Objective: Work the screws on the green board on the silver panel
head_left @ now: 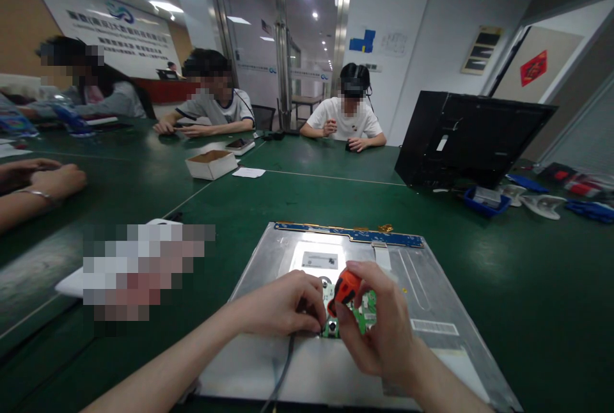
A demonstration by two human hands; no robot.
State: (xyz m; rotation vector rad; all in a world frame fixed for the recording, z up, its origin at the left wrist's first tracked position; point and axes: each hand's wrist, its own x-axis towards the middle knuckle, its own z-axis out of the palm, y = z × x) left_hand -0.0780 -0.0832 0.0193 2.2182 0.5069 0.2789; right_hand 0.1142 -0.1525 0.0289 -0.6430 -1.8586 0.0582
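My right hand (384, 327) grips an orange and black screwdriver (348, 284) between thumb and fingers, its handle tilted over a green circuit board (368, 311). My left hand (290, 303) is pinched closed at the left edge of that board; whatever its fingertips hold is hidden. Below them a grey cable (286, 368) runs down toward the front edge. The board sits on the metal back of a flat display panel (422, 285), which lies flat before me. Along the panel's far edge runs a narrow blue circuit strip (326, 231), with a flat ribbon (381, 254) attached.
A black monitor housing (470, 138) stands at right, beside a blue tray (485, 201). A white box (211, 163) and paper (249, 172) lie across the green table (307, 199). Several people sit around it; another person's hands (52, 179) are at left.
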